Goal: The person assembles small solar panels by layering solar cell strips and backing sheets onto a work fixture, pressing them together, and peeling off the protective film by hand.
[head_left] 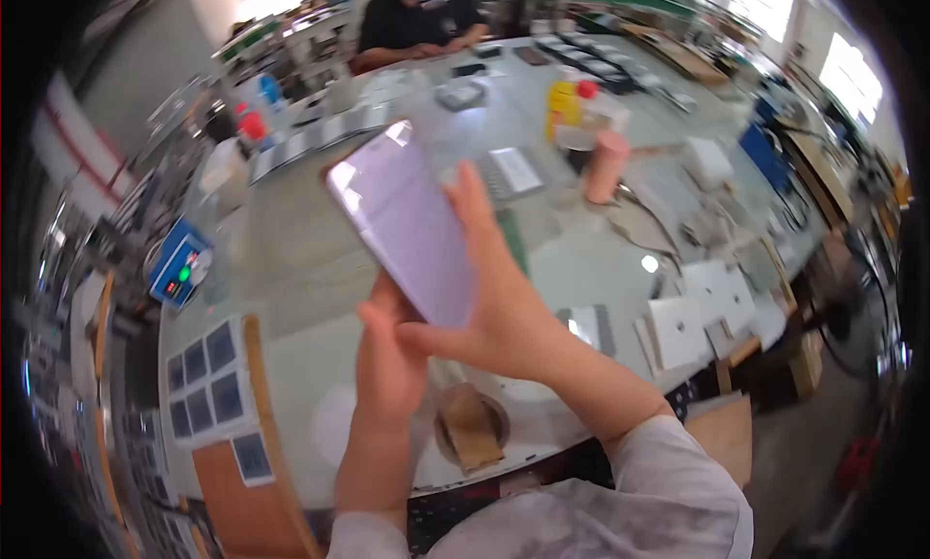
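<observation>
Holding the pane [407,225] tilted above the middle of the worktop [591,268], I have its lower end in the grip, the upper end jutting free toward the far edge. The right hand [499,288] pinches it in the crook between thumb and fingers, the fingers laid along its right side. The left hand [387,356] sits at the lower left; its fingers are partly hidden, so I can't tell whether they press the pane.

Lavender panel [412,234] glossy and smooth, glass-like; counter [300,365] smooth with a faint sheen; sleeve [678,481] matt cloth; long strip [263,394] wood-like, matt.
</observation>
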`<state>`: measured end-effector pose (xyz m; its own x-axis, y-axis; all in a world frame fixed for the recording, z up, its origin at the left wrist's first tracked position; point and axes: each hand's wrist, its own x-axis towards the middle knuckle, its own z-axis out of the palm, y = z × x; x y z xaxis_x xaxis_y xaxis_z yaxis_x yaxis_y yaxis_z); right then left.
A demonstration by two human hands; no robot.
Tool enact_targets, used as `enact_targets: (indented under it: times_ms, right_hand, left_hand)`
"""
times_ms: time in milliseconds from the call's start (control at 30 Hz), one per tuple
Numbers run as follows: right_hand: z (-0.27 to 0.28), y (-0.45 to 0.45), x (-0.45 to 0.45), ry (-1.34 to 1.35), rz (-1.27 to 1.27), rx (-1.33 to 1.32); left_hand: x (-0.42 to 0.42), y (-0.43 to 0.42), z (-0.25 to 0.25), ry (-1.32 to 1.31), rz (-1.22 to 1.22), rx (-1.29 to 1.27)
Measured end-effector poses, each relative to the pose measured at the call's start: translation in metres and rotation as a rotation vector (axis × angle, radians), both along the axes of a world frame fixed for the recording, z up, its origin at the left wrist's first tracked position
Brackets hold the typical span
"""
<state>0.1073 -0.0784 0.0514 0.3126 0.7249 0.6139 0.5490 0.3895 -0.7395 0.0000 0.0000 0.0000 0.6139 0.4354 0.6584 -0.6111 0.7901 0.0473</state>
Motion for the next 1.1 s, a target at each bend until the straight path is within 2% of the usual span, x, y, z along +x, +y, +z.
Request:
enact_targets:
  times_ms: [33,67,100,200,300,367,433,500,533,600,667,733,767,800,833,900,1033,1100]
  right_hand:
    - [0.003,0.004,-0.006,-0.099,-0.075,-0.033]
    - [0.003,0.010,-0.010,-0.060,-0.058,-0.023]
    - [0.002,-0.032,0.016,-0.133,-0.082,-0.040]
    - [0.002,-0.057,0.011,-0.001,-0.123,-0.047]
    - [-0.014,-0.090,0.043,0.105,-0.218,-0.064]
    - [-0.033,-0.120,0.084,-0.079,-0.444,-0.202]
    - [-0.038,-0.140,0.115,-0.081,-0.591,-0.391]
    - [-0.061,-0.146,0.155,0.051,-0.618,-0.543]
    - [-0.078,-0.147,0.171,0.043,-0.603,-0.543]
    - [-0.107,-0.143,0.198,-0.103,-0.735,-0.695]
    - [-0.118,-0.134,0.213,-0.144,-0.716,-0.719]
    - [-0.116,-0.116,0.206,-0.146,-0.725,-0.801]
    - [-0.105,-0.108,0.198,-0.131,-0.719,-0.861]
    - [-0.109,-0.103,0.199,-0.153,-0.780,-0.925]
    - [-0.107,-0.099,0.196,-0.209,-0.793,-0.980]
    - [-0.122,-0.097,0.207,-0.303,-0.849,-0.972]
    - [-0.130,-0.102,0.222,-0.421,-0.856,-1.018]
    - [-0.138,-0.108,0.232,-0.295,-0.799,-0.807]
  left_hand:
    - [-0.014,0.002,0.019,0.413,0.262,0.289]
    - [-0.021,0.005,0.030,0.811,0.536,0.596]
    - [0.007,-0.035,0.023,0.738,0.524,0.565]
    - [0.000,-0.045,0.036,0.772,0.448,0.733]
    - [-0.005,-0.047,0.051,0.862,0.457,0.840]
    - [-0.012,-0.045,0.054,0.844,0.511,0.791]
    - [-0.022,-0.047,0.061,0.776,0.672,0.825]
    - [-0.032,-0.053,0.066,0.740,0.706,0.829]
    - [-0.036,-0.057,0.069,0.701,0.687,0.856]
    - [-0.046,-0.066,0.077,0.685,0.699,0.866]
    - [-0.058,-0.074,0.093,0.535,0.662,1.102]
    - [-0.053,-0.102,0.111,0.228,0.711,0.944]
    - [-0.065,-0.106,0.107,0.274,0.757,0.926]
    - [-0.117,-0.113,0.097,0.309,0.815,0.913]
    - [-0.149,-0.124,0.111,0.339,0.868,0.903]
    - [-0.119,-0.127,0.094,0.378,0.946,0.893]
    - [-0.122,-0.151,0.087,0.384,1.031,0.897]
    - [-0.136,-0.157,0.084,0.371,1.061,0.897]
